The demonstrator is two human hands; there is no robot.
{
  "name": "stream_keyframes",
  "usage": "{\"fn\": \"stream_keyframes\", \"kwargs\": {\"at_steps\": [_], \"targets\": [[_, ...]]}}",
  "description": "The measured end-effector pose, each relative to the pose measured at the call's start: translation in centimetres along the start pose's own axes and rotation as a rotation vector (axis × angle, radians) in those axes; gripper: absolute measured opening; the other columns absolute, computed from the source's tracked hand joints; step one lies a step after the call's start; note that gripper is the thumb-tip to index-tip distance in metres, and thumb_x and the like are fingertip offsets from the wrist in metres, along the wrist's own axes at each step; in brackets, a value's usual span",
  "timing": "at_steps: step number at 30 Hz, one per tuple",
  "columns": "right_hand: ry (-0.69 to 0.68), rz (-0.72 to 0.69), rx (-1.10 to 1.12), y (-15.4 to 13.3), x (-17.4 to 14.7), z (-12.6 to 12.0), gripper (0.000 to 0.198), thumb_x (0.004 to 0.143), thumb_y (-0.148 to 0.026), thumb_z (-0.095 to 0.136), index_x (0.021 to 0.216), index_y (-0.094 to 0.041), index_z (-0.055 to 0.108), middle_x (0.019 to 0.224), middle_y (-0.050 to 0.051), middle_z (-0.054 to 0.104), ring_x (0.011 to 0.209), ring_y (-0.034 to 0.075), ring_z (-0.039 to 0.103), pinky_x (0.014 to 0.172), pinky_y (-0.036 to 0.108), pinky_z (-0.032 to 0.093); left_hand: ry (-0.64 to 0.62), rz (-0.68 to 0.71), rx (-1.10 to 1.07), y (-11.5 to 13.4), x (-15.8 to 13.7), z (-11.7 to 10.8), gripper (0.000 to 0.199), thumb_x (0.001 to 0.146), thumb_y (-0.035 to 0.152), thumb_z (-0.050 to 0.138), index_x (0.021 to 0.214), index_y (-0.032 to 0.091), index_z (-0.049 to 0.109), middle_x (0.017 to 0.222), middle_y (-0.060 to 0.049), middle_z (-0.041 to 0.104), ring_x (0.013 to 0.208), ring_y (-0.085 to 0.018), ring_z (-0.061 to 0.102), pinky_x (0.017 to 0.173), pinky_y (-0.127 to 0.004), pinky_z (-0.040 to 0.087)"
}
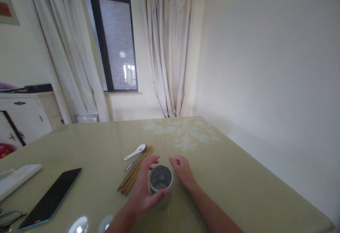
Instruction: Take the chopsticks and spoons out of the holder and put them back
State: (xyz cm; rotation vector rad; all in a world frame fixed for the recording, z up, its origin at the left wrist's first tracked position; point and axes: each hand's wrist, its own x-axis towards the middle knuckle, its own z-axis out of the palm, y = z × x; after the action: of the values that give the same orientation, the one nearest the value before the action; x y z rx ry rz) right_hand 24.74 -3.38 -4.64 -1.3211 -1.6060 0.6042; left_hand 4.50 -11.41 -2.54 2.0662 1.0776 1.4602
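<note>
My left hand (pixel 143 190) curves around the left side of a grey utensil holder (pixel 161 181), thumb across its near rim and fingers at its far left. The holder stands upright on the table, with small holes showing in its bottom. Just right of it, my right hand (pixel 182 169) is closed in a loose fist, nothing visible in it. Left of the holder lies a bundle of wooden chopsticks (pixel 136 172). Against them are a white soup spoon (pixel 136 152) and some metal cutlery (pixel 130 164), partly hidden by the chopsticks.
A tablet-like black device (pixel 53 195) lies on the glossy green table (pixel 228 190). Beyond it are a white object (pixel 20 180) and scissors-like dark handles (pixel 10 219) at the left edge. A wall (pixel 278 84) runs along the right side.
</note>
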Motion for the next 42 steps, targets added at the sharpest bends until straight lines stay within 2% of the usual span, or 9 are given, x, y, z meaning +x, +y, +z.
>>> {"fn": "stream_keyframes", "kwargs": {"at_steps": [4, 8, 12, 18, 21, 25, 29, 36, 42], "targets": [[-0.011, -0.017, 0.005, 0.3, 0.0, 0.1, 0.048, 0.088, -0.054, 0.052, 0.058, -0.026, 0.028, 0.057, -0.006, 0.028, 0.058, 0.013, 0.032, 0.057, 0.029, 0.022, -0.039, -0.086, 0.078, -0.7, 0.1, 0.6, 0.080, 0.084, 0.049, 0.083, 0.151, 0.025, 0.046, 0.148, -0.017, 0.061, 0.136, -0.037, 0.061, 0.115, -0.054, 0.049], [-0.005, -0.033, 0.008, 0.5, 0.1, 0.1, 0.048, 0.088, -0.054, 0.052, 0.057, -0.026, 0.027, 0.056, -0.006, 0.028, 0.056, 0.013, 0.032, 0.056, 0.028, 0.023, 0.085, -0.212, 0.096, -2.4, 1.2, -0.1, 0.079, 0.087, 0.050, 0.079, 0.152, 0.024, 0.042, 0.152, -0.017, 0.059, 0.145, -0.035, 0.054, 0.124, -0.057, 0.040], [0.003, -0.052, 0.009, 0.6, 0.1, 0.2, 0.047, 0.088, -0.051, 0.053, 0.058, -0.026, 0.027, 0.056, -0.006, 0.028, 0.055, 0.013, 0.032, 0.056, 0.028, 0.023, 0.144, -0.348, -0.021, -4.0, 2.2, -0.7, 0.091, 0.085, 0.053, 0.079, 0.157, 0.023, 0.033, 0.148, -0.016, 0.063, 0.134, -0.032, 0.065, 0.118, -0.052, 0.047], [-0.001, -0.080, -0.023, 0.9, 0.1, 0.4, 0.044, 0.088, -0.047, 0.055, 0.059, -0.026, 0.028, 0.057, -0.006, 0.031, 0.056, 0.014, 0.033, 0.057, 0.028, 0.024, 0.179, -0.332, -0.015, -4.4, 2.0, -0.7, 0.092, 0.083, 0.058, 0.078, 0.157, 0.022, 0.036, 0.154, -0.017, 0.059, 0.143, -0.033, 0.057, 0.121, -0.052, 0.044], [-0.001, -0.103, -0.054, 1.1, 0.0, 0.3, 0.042, 0.086, -0.042, 0.055, 0.060, -0.026, 0.027, 0.056, -0.006, 0.031, 0.056, 0.014, 0.032, 0.057, 0.029, 0.023, 0.285, -0.276, 0.016, -3.9, 1.6, -0.9, 0.079, 0.092, 0.062, 0.066, 0.153, 0.021, 0.041, 0.158, -0.020, 0.052, 0.144, -0.034, 0.054, 0.115, -0.050, 0.048], [-0.004, -0.144, -0.086, 1.5, 0.0, 0.0, 0.039, 0.088, -0.038, 0.051, 0.061, -0.026, 0.026, 0.056, -0.005, 0.030, 0.056, 0.014, 0.031, 0.057, 0.029, 0.021, 0.577, -0.154, 0.123, -3.0, 1.4, -1.8, 0.045, 0.100, 0.063, 0.052, 0.115, 0.020, 0.060, 0.109, -0.010, 0.067, 0.101, -0.025, 0.066, 0.091, -0.038, 0.055], [-0.020, -0.162, -0.113, 1.8, 0.1, -0.1, 0.037, 0.089, -0.035, 0.049, 0.062, -0.026, 0.025, 0.057, -0.005, 0.030, 0.056, 0.014, 0.032, 0.056, 0.029, 0.022, 0.654, -0.238, 0.120, -2.2, 1.6, -2.2, 0.045, 0.101, 0.064, 0.048, 0.082, 0.024, 0.053, 0.067, 0.006, 0.046, 0.060, -0.015, 0.046, 0.056, -0.026, 0.041], [-0.024, -0.174, -0.151, 1.4, -0.1, -0.3, 0.039, 0.088, -0.036, 0.050, 0.060, -0.026, 0.025, 0.054, -0.006, 0.028, 0.054, 0.014, 0.030, 0.056, 0.029, 0.020, 0.606, -0.418, 0.067, -2.2, 1.8, -1.7, 0.062, 0.091, 0.077, 0.050, 0.061, 0.023, 0.049, 0.057, 0.007, 0.033, 0.053, -0.012, 0.036, 0.051, -0.026, 0.030], [-0.028, -0.174, -0.171, 1.5, -0.2, -0.3, 0.042, 0.088, -0.038, 0.052, 0.058, -0.025, 0.025, 0.053, -0.006, 0.028, 0.053, 0.013, 0.029, 0.056, 0.030, 0.020, 0.619, -0.471, 0.019, -1.6, 2.2, -1.9, 0.066, 0.087, 0.083, 0.050, 0.065, 0.022, 0.056, 0.060, 0.005, 0.042, 0.058, -0.015, 0.042, 0.054, -0.027, 0.037]]}}
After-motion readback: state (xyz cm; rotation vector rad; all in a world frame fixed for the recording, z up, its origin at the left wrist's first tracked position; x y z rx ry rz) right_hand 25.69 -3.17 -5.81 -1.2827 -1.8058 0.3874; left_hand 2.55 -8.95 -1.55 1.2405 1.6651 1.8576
